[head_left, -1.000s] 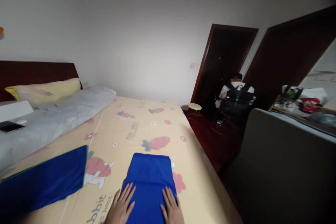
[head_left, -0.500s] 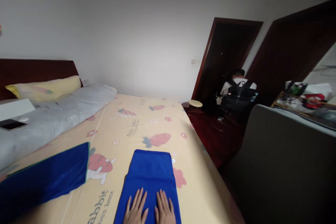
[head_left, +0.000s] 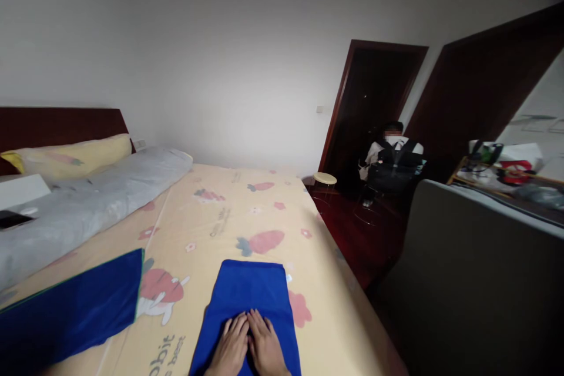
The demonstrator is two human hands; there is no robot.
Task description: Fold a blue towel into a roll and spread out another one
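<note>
**Left hand [head_left: 231, 342] and right hand [head_left: 265, 342] resting side by side on the folded blue cloth [head_left: 251, 288]**

Both hands are lying palm down over the middle of the cloth, fingers held close together and tips nearly meeting; whether they are pinching any fabric, one cannot tell. The cloth is lying on the bed sheet [head_left: 326, 305], its near end running out of view. Its far edge is stopping well apart from the bed's far edge, with printed sheet stretching between. On the right, a narrower strip of sheet is separating it from the bed's side edge, beyond which a dark panel [head_left: 462, 282] is standing. On the left, a wide patch of rabbit print and lettering is dividing it from a second blue cloth [head_left: 88, 305], whose green-trimmed edge is facing the grey bedding [head_left: 110, 202].
</note>
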